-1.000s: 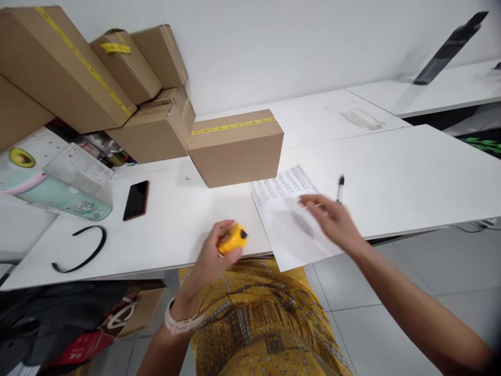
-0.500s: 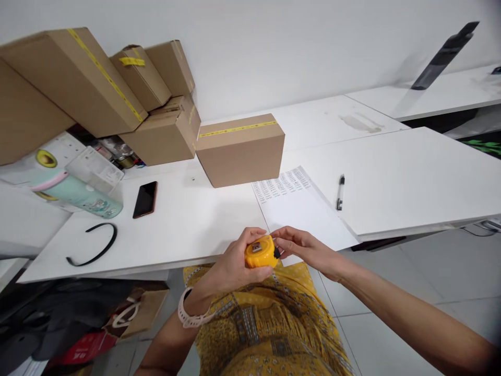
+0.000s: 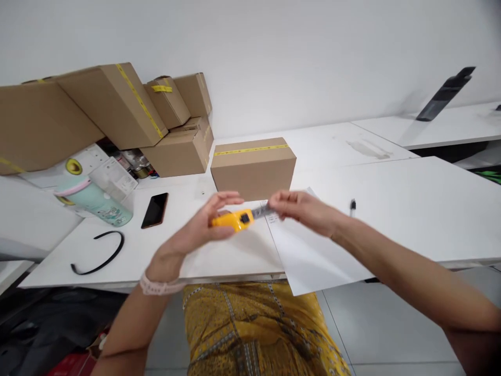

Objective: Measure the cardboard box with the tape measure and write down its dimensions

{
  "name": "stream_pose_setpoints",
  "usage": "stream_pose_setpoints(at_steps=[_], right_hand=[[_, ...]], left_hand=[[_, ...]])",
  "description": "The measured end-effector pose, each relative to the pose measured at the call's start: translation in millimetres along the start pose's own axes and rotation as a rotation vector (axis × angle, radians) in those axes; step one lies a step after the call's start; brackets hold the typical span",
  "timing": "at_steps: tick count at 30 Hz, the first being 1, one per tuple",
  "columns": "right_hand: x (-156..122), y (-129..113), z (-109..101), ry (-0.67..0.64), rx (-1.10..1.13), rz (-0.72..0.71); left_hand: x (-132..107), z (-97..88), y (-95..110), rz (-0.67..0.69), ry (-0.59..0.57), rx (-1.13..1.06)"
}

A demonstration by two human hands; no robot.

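A yellow tape measure [image 3: 230,221] sits in my left hand [image 3: 199,223], gripped between thumb and fingers. A short length of its blade [image 3: 261,211] is out, and my right hand [image 3: 303,209] pinches the free end. Both hands are raised over the front of the white desk, slightly blurred. Just behind them stands a closed cardboard box [image 3: 254,175] with yellow tape along its top. A printed sheet of paper [image 3: 317,261] lies below my right hand and hangs over the desk edge; my right arm hides part of it.
Stacked cardboard boxes [image 3: 113,104] fill the back left. A mint tumbler [image 3: 102,203], a phone [image 3: 155,210] and a black headband [image 3: 113,253] lie to the left. On the right are a pen [image 3: 353,207], partly covered by my arm, and a dark bottle [image 3: 446,94] farther back.
Both hands have moved up and forward toward the box. My right hand has drawn some blade out of the tape measure, which has turned in my left hand. The view has tilted up.
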State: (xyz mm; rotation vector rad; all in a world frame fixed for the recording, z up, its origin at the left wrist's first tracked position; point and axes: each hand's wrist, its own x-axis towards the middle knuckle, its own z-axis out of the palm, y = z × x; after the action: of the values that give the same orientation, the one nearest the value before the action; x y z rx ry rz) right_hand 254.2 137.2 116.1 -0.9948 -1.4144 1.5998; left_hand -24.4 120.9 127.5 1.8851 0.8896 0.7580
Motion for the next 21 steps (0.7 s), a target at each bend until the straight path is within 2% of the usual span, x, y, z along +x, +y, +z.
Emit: stream_pose_setpoints(at_steps=[3,5,7,10,12,15,18,21], right_hand=[[42,-42,-52,0.261,0.087,-0.1],[69,-60,-85,0.428,0.196,-0.089],[92,-64,-110,0.514,0.203,-0.057],[118,-49,-124,0.582,0.165,-0.021],[128,-36,-124,0.599,0.144,-0.027],[127,-23,-121,0.636,0.115,-0.056],[112,-20,-117,0.646,0.01,-0.165],[100,-22,-112,0.57,-0.14,-0.247]], left_hand=[[37,-62.9,3,-0.069,0.203,-0.154],[61,-104.5,-1,-0.117,0.319,-0.28],[81,-139.6,-10,-0.14,0.473,-0.35],[102,-173.8,-27,-0.17,0.559,-0.352],[108,-184.9,-37,-0.199,0.557,-0.339],[104,-187.9,-43,-0.199,0.488,-0.314],[90,-178.5,-44,-0.203,0.339,-0.291],[84,-162.7,-45,-0.231,0.171,-0.296]])
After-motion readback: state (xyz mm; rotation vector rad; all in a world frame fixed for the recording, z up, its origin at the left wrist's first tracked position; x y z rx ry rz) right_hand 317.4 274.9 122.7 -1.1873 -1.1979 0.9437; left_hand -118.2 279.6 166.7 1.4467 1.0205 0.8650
